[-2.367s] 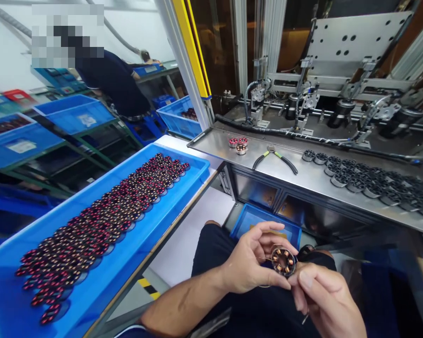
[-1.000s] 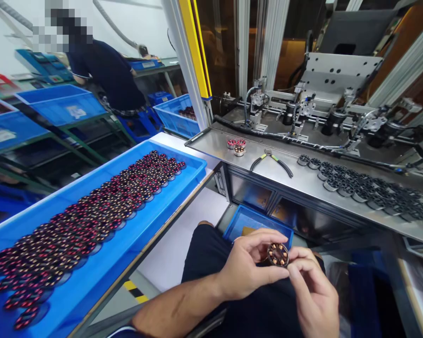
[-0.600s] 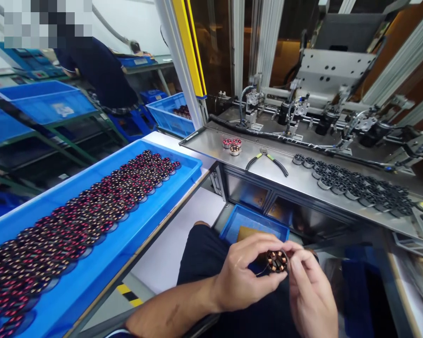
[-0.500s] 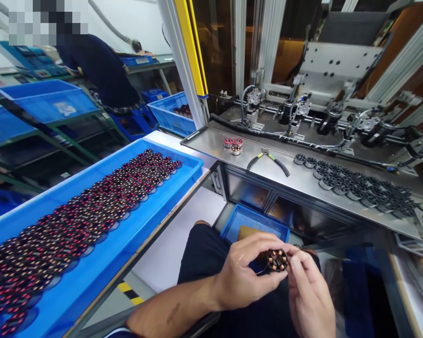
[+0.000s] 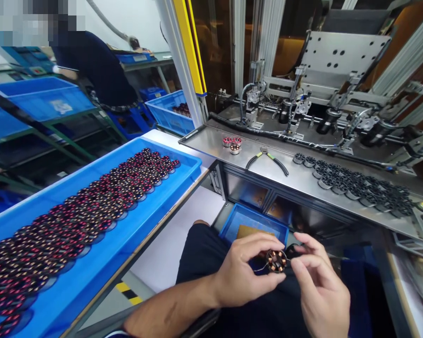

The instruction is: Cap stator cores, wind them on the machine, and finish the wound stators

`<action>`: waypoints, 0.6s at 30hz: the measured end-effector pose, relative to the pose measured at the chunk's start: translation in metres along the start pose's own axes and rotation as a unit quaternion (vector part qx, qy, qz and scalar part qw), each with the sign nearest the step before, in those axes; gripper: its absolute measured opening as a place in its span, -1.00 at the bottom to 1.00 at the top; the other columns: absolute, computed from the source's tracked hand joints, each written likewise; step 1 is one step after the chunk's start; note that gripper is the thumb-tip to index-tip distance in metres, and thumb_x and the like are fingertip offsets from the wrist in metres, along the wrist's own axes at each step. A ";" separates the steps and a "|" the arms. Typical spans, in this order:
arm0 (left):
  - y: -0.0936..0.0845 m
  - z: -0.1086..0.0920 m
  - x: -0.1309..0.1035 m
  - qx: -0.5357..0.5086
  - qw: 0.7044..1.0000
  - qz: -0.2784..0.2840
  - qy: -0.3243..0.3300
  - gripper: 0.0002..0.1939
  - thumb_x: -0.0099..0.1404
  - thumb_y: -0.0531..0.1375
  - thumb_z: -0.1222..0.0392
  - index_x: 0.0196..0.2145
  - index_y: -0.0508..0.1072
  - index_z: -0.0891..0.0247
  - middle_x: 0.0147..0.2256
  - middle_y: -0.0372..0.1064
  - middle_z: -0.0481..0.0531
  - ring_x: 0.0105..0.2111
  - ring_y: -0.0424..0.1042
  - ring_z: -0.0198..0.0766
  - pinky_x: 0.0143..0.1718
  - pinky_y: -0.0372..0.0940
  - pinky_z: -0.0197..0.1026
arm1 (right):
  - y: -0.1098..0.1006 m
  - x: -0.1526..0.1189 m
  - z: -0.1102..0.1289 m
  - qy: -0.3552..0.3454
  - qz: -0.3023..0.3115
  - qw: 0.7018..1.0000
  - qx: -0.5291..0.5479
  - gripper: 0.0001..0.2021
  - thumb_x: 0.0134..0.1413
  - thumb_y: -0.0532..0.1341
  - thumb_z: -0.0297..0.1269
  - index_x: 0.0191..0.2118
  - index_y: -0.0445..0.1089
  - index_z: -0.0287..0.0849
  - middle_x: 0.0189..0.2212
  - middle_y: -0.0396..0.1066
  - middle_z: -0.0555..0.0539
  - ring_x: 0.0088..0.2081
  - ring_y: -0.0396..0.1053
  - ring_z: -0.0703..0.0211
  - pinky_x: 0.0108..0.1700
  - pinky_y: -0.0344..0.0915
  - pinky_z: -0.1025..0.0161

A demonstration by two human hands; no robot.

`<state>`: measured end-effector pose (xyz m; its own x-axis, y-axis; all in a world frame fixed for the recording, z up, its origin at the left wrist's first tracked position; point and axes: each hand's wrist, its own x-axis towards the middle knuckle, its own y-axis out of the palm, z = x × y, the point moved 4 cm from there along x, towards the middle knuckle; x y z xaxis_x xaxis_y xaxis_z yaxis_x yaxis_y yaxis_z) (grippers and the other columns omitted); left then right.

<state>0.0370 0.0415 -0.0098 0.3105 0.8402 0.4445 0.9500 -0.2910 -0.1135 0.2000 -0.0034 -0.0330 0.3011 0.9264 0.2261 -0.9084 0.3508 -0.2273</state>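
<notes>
1. Head view: pinching a copper-wound ring (image 5: pixel 277 261) with the left hand (image 5: pixel 245 272) before the steel bench (image 5: pixel 211 138), loose wire trailing.
2. Curling the right hand (image 5: pixel 322 286) beside that ring, perhaps gripping wire; cannot tell.
3. On the bench: pliers (image 5: pixel 270 156), three wound rings (image 5: pixel 234 148), many apparently unwound cores (image 5: pixel 354 182).
4. Left of the bench: many wound rings (image 5: pixel 91 202), already in a blue tray (image 5: pixel 188 164).

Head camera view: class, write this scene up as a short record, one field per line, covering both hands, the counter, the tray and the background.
Left hand: holds copper-wound ring
Right hand: fingertips near that ring's edge; grip on any wire unclear
Metal counter: open pliers between three wound rings and many dark rings
Blue tray: many red-wound and copper-wound rings
Background: person in dark top
</notes>
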 end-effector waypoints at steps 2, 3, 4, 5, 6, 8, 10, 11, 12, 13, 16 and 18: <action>0.000 0.007 -0.001 -0.066 0.996 0.008 -0.054 -0.58 -0.02 0.44 0.37 -0.14 0.57 0.31 -0.18 0.56 0.20 -0.19 0.57 -0.13 -0.18 0.49 -0.21 | 0.002 -0.001 -0.014 0.086 0.018 0.995 0.038 -0.74 0.13 0.31 -0.12 -0.47 0.43 -0.15 0.08 0.40 -0.21 0.04 0.40 -0.10 0.04 0.34 0.00; 0.001 0.010 -0.001 -0.097 0.993 0.010 -0.071 -0.58 -0.02 0.45 0.36 -0.15 0.58 0.31 -0.17 0.55 0.20 -0.17 0.56 -0.12 -0.16 0.49 -0.21 | 0.003 -0.002 -0.019 0.118 0.024 0.991 0.060 -0.72 0.13 0.31 -0.09 -0.47 0.42 -0.16 0.11 0.39 -0.21 0.08 0.38 -0.13 0.08 0.33 -0.03; 0.001 0.012 -0.001 -0.121 0.989 0.011 -0.080 -0.58 -0.03 0.45 0.37 -0.15 0.58 0.31 -0.17 0.55 0.21 -0.16 0.56 -0.11 -0.14 0.49 -0.19 | 0.004 -0.002 -0.024 0.140 0.028 0.986 0.085 -0.71 0.14 0.31 -0.08 -0.47 0.42 -0.17 0.14 0.37 -0.22 0.12 0.35 -0.15 0.12 0.31 -0.05; 0.001 0.013 -0.001 -0.136 0.987 0.009 -0.085 -0.58 -0.03 0.45 0.37 -0.15 0.58 0.31 -0.16 0.54 0.21 -0.15 0.56 -0.11 -0.13 0.49 -0.18 | 0.005 -0.002 -0.026 0.148 0.026 0.982 0.111 -0.72 0.14 0.31 -0.08 -0.46 0.42 -0.17 0.16 0.35 -0.23 0.15 0.33 -0.16 0.14 0.30 -0.06; 0.001 0.013 -0.001 -0.143 0.986 0.006 -0.086 -0.58 -0.02 0.45 0.38 -0.15 0.58 0.30 -0.16 0.54 0.21 -0.15 0.56 -0.11 -0.13 0.49 -0.18 | 0.005 -0.003 -0.027 0.145 0.022 0.980 0.138 -0.75 0.14 0.31 -0.10 -0.41 0.43 -0.16 0.18 0.34 -0.23 0.17 0.32 -0.15 0.15 0.31 -0.05; 0.000 0.013 0.000 -0.141 0.987 0.000 -0.084 -0.58 -0.02 0.44 0.38 -0.14 0.58 0.29 -0.16 0.54 0.20 -0.15 0.55 -0.12 -0.14 0.49 -0.19 | 0.004 -0.002 -0.024 0.112 0.019 0.976 0.188 -0.81 0.11 0.34 -0.14 -0.25 0.46 -0.13 0.18 0.33 -0.26 0.16 0.34 -0.13 0.09 0.38 0.01; -0.001 0.012 0.002 -0.134 0.987 -0.005 -0.085 -0.57 -0.01 0.44 0.40 -0.13 0.58 0.29 -0.16 0.53 0.19 -0.16 0.55 -0.14 -0.15 0.49 -0.21 | 0.004 -0.002 -0.018 0.070 0.046 0.975 0.207 -0.74 0.05 0.39 -0.19 -0.13 0.46 -0.10 0.12 0.38 -0.26 0.10 0.39 -0.10 0.02 0.43 0.08; -0.002 0.012 0.002 -0.137 0.987 -0.007 -0.086 -0.57 -0.01 0.44 0.40 -0.13 0.58 0.28 -0.17 0.53 0.18 -0.17 0.55 -0.15 -0.15 0.48 -0.22 | 0.005 -0.002 -0.015 0.053 0.067 0.975 0.203 -0.73 0.03 0.40 -0.21 -0.13 0.48 -0.10 0.05 0.42 -0.25 0.06 0.43 -0.08 0.00 0.44 0.11; -0.003 0.012 0.002 -0.143 0.986 -0.009 -0.089 -0.56 -0.02 0.44 0.41 -0.13 0.58 0.28 -0.17 0.53 0.17 -0.18 0.55 -0.16 -0.15 0.48 -0.22 | 0.005 -0.002 -0.012 0.043 0.089 0.977 0.187 -0.78 0.02 0.41 -0.23 -0.18 0.50 -0.09 -0.03 0.45 -0.21 0.01 0.45 -0.04 -0.03 0.45 0.15; -0.003 0.012 0.002 -0.151 0.984 -0.009 -0.093 -0.56 -0.02 0.44 0.41 -0.13 0.58 0.28 -0.18 0.52 0.17 -0.19 0.55 -0.17 -0.16 0.48 -0.23 | 0.005 -0.001 -0.008 0.036 0.103 0.980 0.165 -0.86 0.04 0.40 -0.24 -0.25 0.52 -0.10 -0.11 0.46 -0.17 -0.05 0.47 0.01 -0.06 0.46 0.19; -0.003 0.013 0.001 -0.168 0.980 -0.005 -0.105 -0.54 -0.04 0.46 0.40 -0.13 0.59 0.28 -0.17 0.52 0.17 -0.21 0.55 -0.18 -0.17 0.49 -0.23 | 0.002 0.002 0.001 0.010 0.101 0.990 0.094 -0.87 0.12 0.34 -0.26 -0.44 0.49 -0.10 -0.30 0.42 -0.08 -0.22 0.44 0.15 -0.23 0.42 0.33; -0.003 0.012 0.000 -0.161 0.981 -0.002 -0.106 -0.54 -0.05 0.47 0.39 -0.13 0.59 0.29 -0.16 0.52 0.19 -0.19 0.55 -0.16 -0.16 0.49 -0.22 | 0.000 0.004 0.008 -0.012 0.082 0.994 0.064 -0.83 0.13 0.33 -0.27 -0.48 0.46 -0.11 -0.37 0.39 -0.06 -0.28 0.41 0.18 -0.30 0.38 0.36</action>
<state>0.0350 0.0477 -0.0207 0.3395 0.9077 0.2464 0.9018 -0.3886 0.1889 0.1991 -0.0013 -0.0246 0.1401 0.9655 0.2196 -0.9749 0.1733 -0.1400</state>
